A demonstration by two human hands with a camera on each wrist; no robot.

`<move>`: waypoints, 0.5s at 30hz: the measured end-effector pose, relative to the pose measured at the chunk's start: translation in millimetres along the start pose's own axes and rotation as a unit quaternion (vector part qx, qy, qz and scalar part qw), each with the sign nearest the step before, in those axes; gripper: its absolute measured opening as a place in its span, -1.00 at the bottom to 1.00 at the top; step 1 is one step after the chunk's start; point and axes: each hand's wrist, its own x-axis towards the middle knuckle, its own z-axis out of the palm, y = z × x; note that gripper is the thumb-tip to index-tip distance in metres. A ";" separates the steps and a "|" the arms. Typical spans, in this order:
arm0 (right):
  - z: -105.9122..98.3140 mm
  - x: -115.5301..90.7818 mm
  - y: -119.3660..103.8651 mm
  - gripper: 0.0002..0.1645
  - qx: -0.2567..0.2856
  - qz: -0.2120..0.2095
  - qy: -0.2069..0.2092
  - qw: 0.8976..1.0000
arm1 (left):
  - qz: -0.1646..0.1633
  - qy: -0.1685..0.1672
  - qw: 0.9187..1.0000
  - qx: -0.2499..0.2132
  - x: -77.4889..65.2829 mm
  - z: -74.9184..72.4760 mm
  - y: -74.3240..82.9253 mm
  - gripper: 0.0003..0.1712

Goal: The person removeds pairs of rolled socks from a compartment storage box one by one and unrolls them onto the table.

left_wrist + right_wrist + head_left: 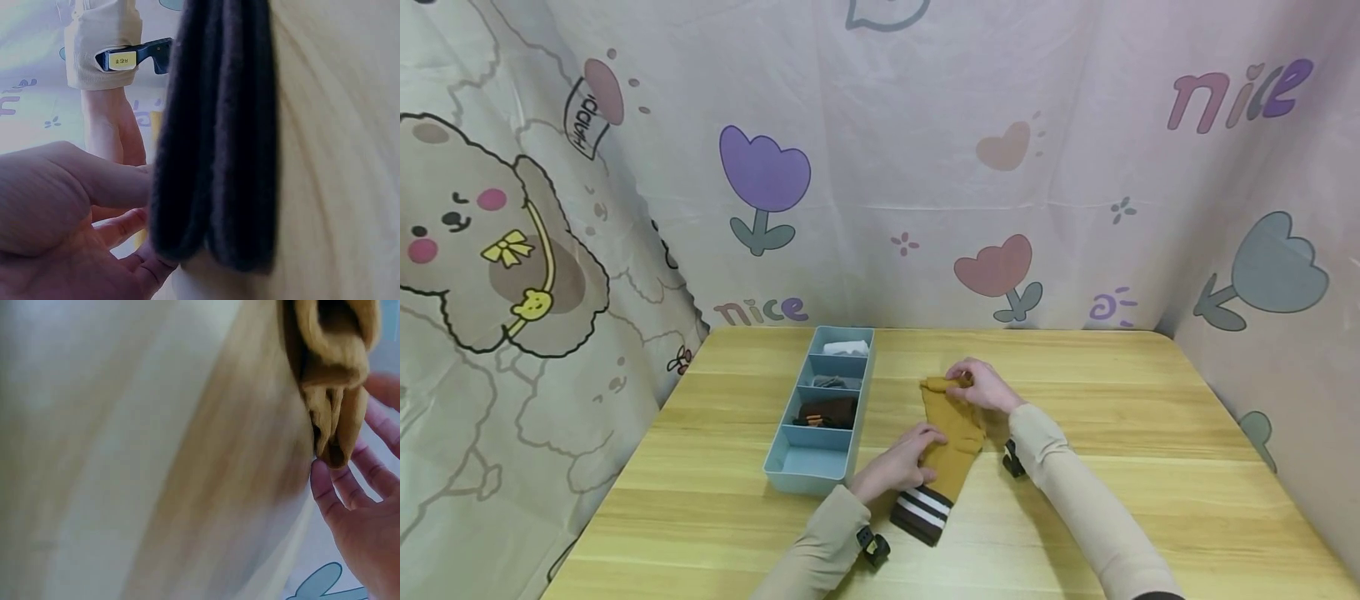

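Mustard-yellow socks (957, 450) lie flat on the table, with dark brown, white-striped cuffs toward the near side. In the left wrist view the dark cuff (215, 144) shows two layers, one on the other. My left hand (897, 465) rests on the socks just above the stripes, thumb and fingers spread apart. At the far toe end, my right hand (987, 387) pinches the fabric between thumb and fingers. The right wrist view shows the yellow knit (337, 381) bunched in folds against the fingers (328, 487).
Left of the socks stands a blue-grey divided box (808, 481). Its compartments hold a white item (846, 348), grey cloth (837, 382) and a dark brown bundle (827, 412); the nearest one shows its bare bottom. A printed curtain (880, 167) hangs behind the wooden table (700, 517).
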 end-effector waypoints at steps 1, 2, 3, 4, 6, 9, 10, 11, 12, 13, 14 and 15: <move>0.0 1.3 -0.3 -0.73 -0.002 0.005 -0.004 1.000 | 0.001 -0.001 1.000 -0.001 -0.2 -0.4 -0.2 -0.49; 0.0 2.5 -0.6 -0.72 -0.005 0.008 -0.007 1.000 | 0.001 -0.004 1.000 -0.005 -0.5 -0.9 -0.3 -0.49; 0.0 3.7 -0.9 -0.71 -0.006 0.010 -0.010 1.000 | 0.003 -0.005 1.000 -0.008 -0.7 -1.5 -0.3 -0.49; 0.1 4.9 -1.0 -0.72 -0.007 0.009 -0.012 1.000 | 0.002 -0.008 1.000 -0.009 -0.9 -2.0 -0.2 -0.49; 0.1 6.7 -0.8 -0.77 -0.008 0.004 -0.009 1.000 | 0.000 -0.015 1.000 -0.011 -1.5 -3.5 0.8 -0.50; 0.7 8.7 0.7 -0.82 -0.007 -0.001 0.001 1.000 | -0.002 -0.022 1.000 -0.017 -1.8 -3.7 0.9 -0.49; 0.8 9.2 1.1 -0.83 -0.009 0.000 0.004 1.000 | -0.004 -0.024 1.000 -0.017 -2.1 -3.7 0.8 -0.50; 0.9 9.7 1.3 -0.82 -0.009 0.002 0.007 1.000 | 0.000 -0.024 1.000 -0.019 -2.2 -3.6 0.5 -0.50; 0.9 10.3 1.1 -0.81 -0.010 0.006 0.010 1.000 | 0.003 -0.024 0.999 -0.022 -2.2 -3.1 -0.2 -0.50; 1.0 10.8 0.9 -0.80 -0.012 0.010 0.013 1.000 | 0.005 -0.024 0.999 -0.023 -2.3 -2.7 -0.9 -0.50; 1.1 11.5 0.7 -0.80 -0.013 0.013 0.015 1.000 | 0.007 -0.023 0.999 -0.023 -2.5 -2.9 -1.1 -0.50; 1.1 12.1 0.5 -0.79 -0.015 0.015 0.017 1.000 | 0.011 -0.022 0.999 -0.024 -2.6 -2.9 -1.5 -0.50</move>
